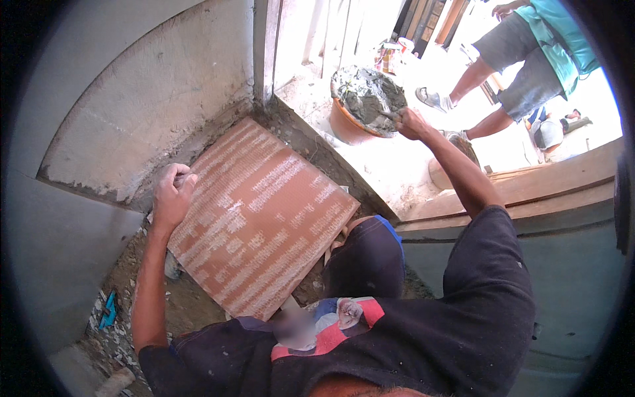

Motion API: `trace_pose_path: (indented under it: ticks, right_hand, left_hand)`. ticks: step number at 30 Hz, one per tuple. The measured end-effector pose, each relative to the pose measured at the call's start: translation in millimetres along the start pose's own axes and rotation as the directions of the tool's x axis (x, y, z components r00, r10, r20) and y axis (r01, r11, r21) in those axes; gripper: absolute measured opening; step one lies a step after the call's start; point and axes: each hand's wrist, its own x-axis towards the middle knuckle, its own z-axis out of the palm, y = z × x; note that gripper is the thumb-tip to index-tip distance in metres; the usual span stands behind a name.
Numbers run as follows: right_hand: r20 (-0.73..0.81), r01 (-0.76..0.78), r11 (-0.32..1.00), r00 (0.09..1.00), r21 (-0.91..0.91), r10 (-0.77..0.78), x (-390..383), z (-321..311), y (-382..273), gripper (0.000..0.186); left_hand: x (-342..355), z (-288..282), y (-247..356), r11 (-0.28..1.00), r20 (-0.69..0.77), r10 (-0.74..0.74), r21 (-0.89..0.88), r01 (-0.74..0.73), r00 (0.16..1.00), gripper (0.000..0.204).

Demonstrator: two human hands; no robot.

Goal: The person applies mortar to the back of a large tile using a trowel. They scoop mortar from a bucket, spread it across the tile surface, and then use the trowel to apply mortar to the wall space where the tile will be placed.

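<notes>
My left hand point(175, 188) is closed at the left edge of a large brown tile point(264, 218); what its fingers grip is unclear. The tile's ribbed face has pale streaks, and it lies on rough, dirty ground in the corner. My right hand point(409, 124) grips a trowel point(389, 116), its blade down in grey mortar point(360, 92) in an orange bucket point(350, 126). The bucket stands on the pale ledge just beyond the tile. My bent knee point(362, 255) is by the tile's right corner.
Walls point(165, 99) close in at left. Another person point(529, 66) in teal is outside the doorway, near a second bucket point(443, 169) and assorted items. A curved wooden sill point(516, 205) runs to the right. A blue tool point(108, 311) lies among debris at lower left.
</notes>
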Motion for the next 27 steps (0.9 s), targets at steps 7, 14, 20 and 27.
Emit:
trace_pose_path:
  ticks: [7, 14, 20, 27]
  right_hand:
    - [0.036, -0.118, 0.992, 0.992, -0.042, 0.119, 15, 13, -4, 0.027]
    - [0.259, -0.438, 0.740, 0.899, 0.511, 0.353, -36, 8, -42, 0.024]
    - [0.064, -0.370, 0.672, 0.899, 0.642, 0.433, -61, 21, -39, 0.025]
    - [0.015, -0.438, 0.608, 0.819, 0.662, 0.573, -124, 37, -31, 0.035]
  left_hand:
    - [18, -16, 22, 0.995, -0.066, 0.073, 0.066, -0.069, 0.995, 0.022]
    - [66, -81, 32, 0.920, -0.321, 0.226, 0.379, -0.094, 0.920, 0.028]
    - [105, -166, 30, 0.832, -0.530, 0.342, 0.555, 0.012, 0.775, 0.039]
    - [129, -272, 33, 0.693, -0.679, 0.376, 0.658, 0.295, 0.630, 0.083]
